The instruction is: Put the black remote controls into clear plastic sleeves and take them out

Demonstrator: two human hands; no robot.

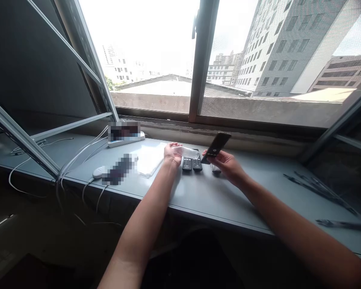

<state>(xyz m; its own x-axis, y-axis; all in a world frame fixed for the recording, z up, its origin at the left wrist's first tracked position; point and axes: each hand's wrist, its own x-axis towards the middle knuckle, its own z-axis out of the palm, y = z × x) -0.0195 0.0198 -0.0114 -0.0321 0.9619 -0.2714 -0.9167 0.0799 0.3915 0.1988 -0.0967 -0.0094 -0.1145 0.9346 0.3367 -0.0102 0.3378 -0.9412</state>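
My left hand (pixel 172 153) is closed on one end of a clear plastic sleeve (pixel 187 152), which stretches to the right above the table. Two black remote controls (pixel 187 165) with keypads lie side by side under the sleeve, partly covered by it. In my right hand (pixel 225 161) is another dark remote control (pixel 217 146), gripped near its lower end and tilted up to the right. Its face shows a few pale marks. Below that hand sits a dark item in clear plastic (pixel 215 169), mostly hidden by my fingers.
A stack of white plastic sleeves (pixel 150 161) lies left of my left hand. Further left are a white power strip (pixel 126 139), a blurred-out device (pixel 119 170) and loose white cables (pixel 75 158). Dark strips (pixel 321 190) lie at right. Metal frames flank the grey table (pixel 204 200) below the window.
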